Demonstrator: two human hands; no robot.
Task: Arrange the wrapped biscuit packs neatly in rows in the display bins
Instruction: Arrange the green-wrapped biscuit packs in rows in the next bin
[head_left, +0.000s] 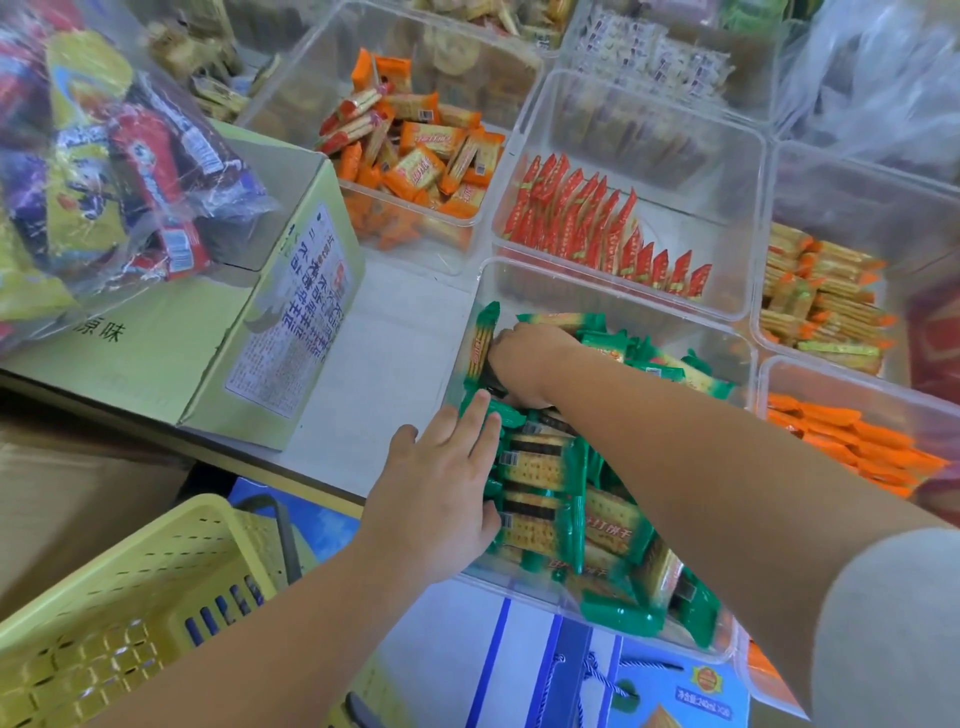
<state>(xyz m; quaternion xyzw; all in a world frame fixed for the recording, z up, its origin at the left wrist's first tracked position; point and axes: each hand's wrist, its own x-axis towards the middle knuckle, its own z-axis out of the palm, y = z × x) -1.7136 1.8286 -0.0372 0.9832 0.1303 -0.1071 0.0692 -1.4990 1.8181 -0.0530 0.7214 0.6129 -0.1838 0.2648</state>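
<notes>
From my remote station I am looking down on a white counter (395, 332) that is carrying many clear bins. At the far left a big transparent bag (104, 156) of mixed snacks is lying on a pale green carton (156, 364). A yellow basket (130, 597) is standing below the counter edge.

The near bin (623, 296) is sitting at the front of the counter, and the green biscuit packs (540, 519) are lying inside it. Along its left side some are standing on edge in a rough row. Toward the right and the back the others are lying loose and crossed. Behind it a second bin (649, 130) is holding red packs (587, 223) standing in tidy rows. To the left of that one, a third bin (311, 78) is holding orange packs (415, 156) in a loose heap.

The left hand (441, 493) is lying flat over the left edge of the near bin. Its fingers are straight and close together, pressing on the green packs and gripping nothing. The right hand (524, 364) is reaching across to the far left corner of the same bin, knuckles up, fingers bending down among the packs. Its fingertips are hidden, so I cannot tell whether they are closing on a pack or only pushing. Just beside this hand one upright green pack (480, 338) is leaning on the bin's left wall.
</notes>
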